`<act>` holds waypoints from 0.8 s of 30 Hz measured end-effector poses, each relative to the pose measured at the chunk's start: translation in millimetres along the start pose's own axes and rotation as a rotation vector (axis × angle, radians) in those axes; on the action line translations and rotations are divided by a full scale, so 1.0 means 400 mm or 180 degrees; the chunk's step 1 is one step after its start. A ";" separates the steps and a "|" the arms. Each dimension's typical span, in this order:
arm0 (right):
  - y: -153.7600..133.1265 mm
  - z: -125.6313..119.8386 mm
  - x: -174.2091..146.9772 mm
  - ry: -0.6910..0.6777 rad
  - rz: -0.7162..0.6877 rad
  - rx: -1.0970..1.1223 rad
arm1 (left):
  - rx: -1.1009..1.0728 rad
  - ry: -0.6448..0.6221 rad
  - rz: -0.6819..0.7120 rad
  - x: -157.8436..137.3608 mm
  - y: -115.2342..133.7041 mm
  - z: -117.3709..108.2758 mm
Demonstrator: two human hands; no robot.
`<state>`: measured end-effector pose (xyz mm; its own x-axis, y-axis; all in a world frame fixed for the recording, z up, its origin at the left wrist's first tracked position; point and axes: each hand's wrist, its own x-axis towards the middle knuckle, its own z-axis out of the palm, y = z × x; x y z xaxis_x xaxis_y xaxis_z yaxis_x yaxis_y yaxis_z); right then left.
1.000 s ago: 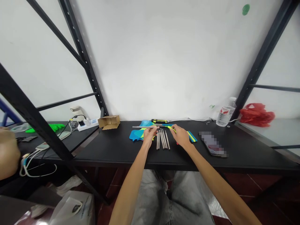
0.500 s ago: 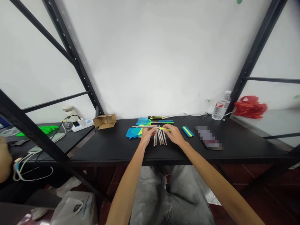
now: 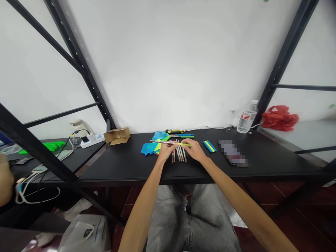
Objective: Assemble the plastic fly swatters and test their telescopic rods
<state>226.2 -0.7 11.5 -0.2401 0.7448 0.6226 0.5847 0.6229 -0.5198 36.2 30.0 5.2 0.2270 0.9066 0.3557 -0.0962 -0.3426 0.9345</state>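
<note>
My left hand (image 3: pixel 165 152) is closed around a thin metal tube (image 3: pixel 154 141), held level just above the table with its free end pointing left. At the tube's right end, my right hand (image 3: pixel 193 150) grips a yellow-green handle (image 3: pixel 186 145). The tube and handle are in line and meet between my hands; the exact joint is too small to make out. Below them lie several loose metal tubes (image 3: pixel 180 154). Flat blue and yellow-green fly swatter heads (image 3: pixel 148 148) lie to the left, partly behind my left hand. Blue and yellow handles (image 3: pixel 209 146) rest side by side on the right.
Behind my hands lie fly swatters with blue and green handles (image 3: pixel 187 135) and a black-and-yellow tool (image 3: pixel 175 131). An open cardboard box (image 3: pixel 117 136) stands left. On the right are a blurred phone (image 3: pixel 233 153), a water bottle (image 3: pixel 246 119) and a red plastic bag (image 3: pixel 280 118).
The tube has shifted slightly right and tilted a little, its left end now higher. Both hands keep nearly the same place and grip.
</note>
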 end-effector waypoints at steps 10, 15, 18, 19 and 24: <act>0.054 0.005 0.008 0.0401 -0.0038 0.0097 | -0.0779 0.1331 0.0068 0.011 0.022 -0.026; 0.053 0.004 0.005 0.0400 -0.0023 0.0087 | -0.0623 0.1135 0.0095 0.009 0.018 -0.020; 0.043 0.008 0.005 0.0348 -0.0070 0.0115 | -0.0402 0.0811 0.0075 0.008 0.007 -0.010; 0.041 0.009 0.006 0.0343 -0.0073 0.0116 | -0.0364 0.0746 0.0069 0.008 0.004 -0.008; 0.042 0.007 0.008 0.0413 -0.0051 0.0079 | -0.0437 0.0799 -0.0026 0.008 0.007 -0.011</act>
<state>232.9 12.8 3.1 -0.1461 0.6985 0.7006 0.5618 0.6415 -0.5224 32.5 32.8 9.0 -0.0172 0.9477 0.3188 -0.2295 -0.3141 0.9213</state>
